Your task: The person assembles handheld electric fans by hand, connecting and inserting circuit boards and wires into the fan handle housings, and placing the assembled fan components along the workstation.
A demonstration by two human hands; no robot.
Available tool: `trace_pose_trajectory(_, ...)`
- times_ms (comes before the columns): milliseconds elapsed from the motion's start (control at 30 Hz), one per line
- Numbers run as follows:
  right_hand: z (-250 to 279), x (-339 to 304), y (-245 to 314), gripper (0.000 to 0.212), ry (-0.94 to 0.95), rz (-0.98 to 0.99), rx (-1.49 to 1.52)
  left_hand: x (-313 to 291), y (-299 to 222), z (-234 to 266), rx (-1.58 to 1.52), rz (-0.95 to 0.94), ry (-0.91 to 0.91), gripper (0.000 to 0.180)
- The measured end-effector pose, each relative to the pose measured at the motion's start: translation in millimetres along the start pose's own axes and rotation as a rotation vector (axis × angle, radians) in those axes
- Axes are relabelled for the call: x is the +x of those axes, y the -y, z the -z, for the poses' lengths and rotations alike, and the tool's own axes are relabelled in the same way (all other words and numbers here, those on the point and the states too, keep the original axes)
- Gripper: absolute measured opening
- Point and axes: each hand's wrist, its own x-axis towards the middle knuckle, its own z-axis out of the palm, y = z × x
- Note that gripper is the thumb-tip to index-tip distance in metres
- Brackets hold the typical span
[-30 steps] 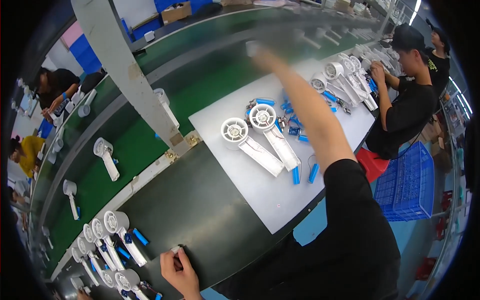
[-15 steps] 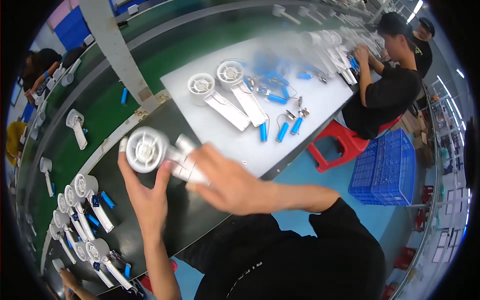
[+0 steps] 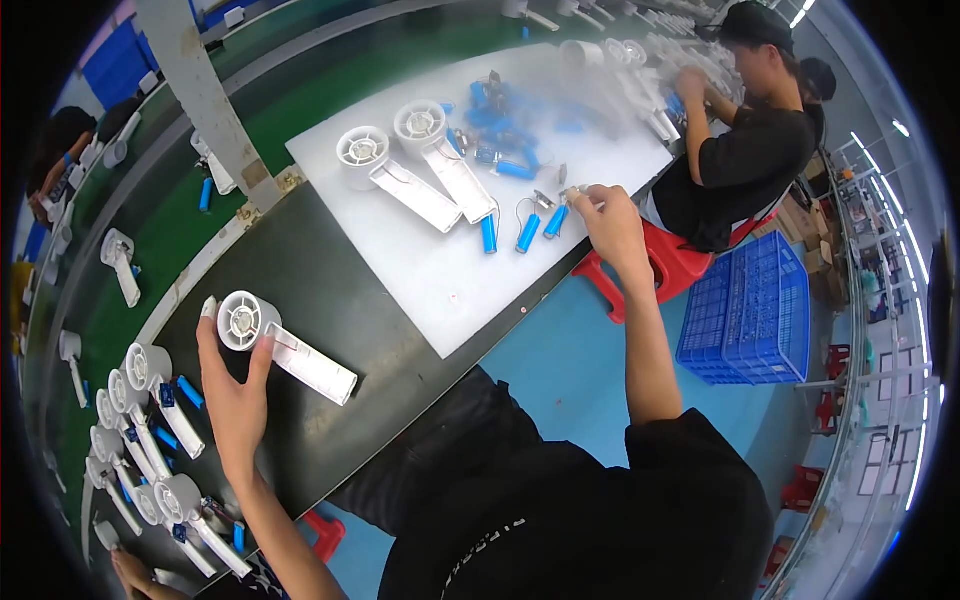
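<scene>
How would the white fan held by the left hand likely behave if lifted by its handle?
The white fan is probably stiff, its shell looking like moulded plastic. It may swing head-down, since the round head looks bulkier than the slim handle.

The held fan (image 3: 292,352) looks smooth plastic, the table (image 3: 385,320) faintly glossy, the stool (image 3: 668,262) shiny plastic, the shirt (image 3: 590,525) matt cloth, the post (image 3: 208,95) rough and scuffed.

Dark bench (image 3: 300,255): white board (image 3: 420,290) on top, single fan (image 3: 315,365) beside it, fan cluster (image 3: 148,366) at left end. Board: fans (image 3: 418,200), blue cells (image 3: 529,234). Green belt (image 3: 275,115) alongside: more fans.
</scene>
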Motion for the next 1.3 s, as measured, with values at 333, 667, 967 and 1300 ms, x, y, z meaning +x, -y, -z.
trace_pose_trajectory(333, 0.2, -9.3, 7.4, 0.016, -0.133, 0.329, 0.577, -19.9, -25.4, 23.6, 0.069, -0.196, -0.189, 0.016)
trace_pose_trajectory(667, -6.3, -54.1, 115.4, 0.034, 0.308, 0.472, 1.042, -18.8, -35.9, 9.6, -0.022, -0.302, 0.104, 0.013)
trace_pose_trajectory(967, -61.0, -87.5, 202.5, 0.025, 0.917, 0.435, 0.934, -9.1, -24.8, -7.2, -0.039, -0.248, 0.064, 0.023)
trace_pose_trajectory(1300, -81.0, -85.4, 246.5, 0.026, 0.988, 0.521, 0.631, -12.4, -12.2, -14.5, -0.070, -0.393, -0.127, 0.043)
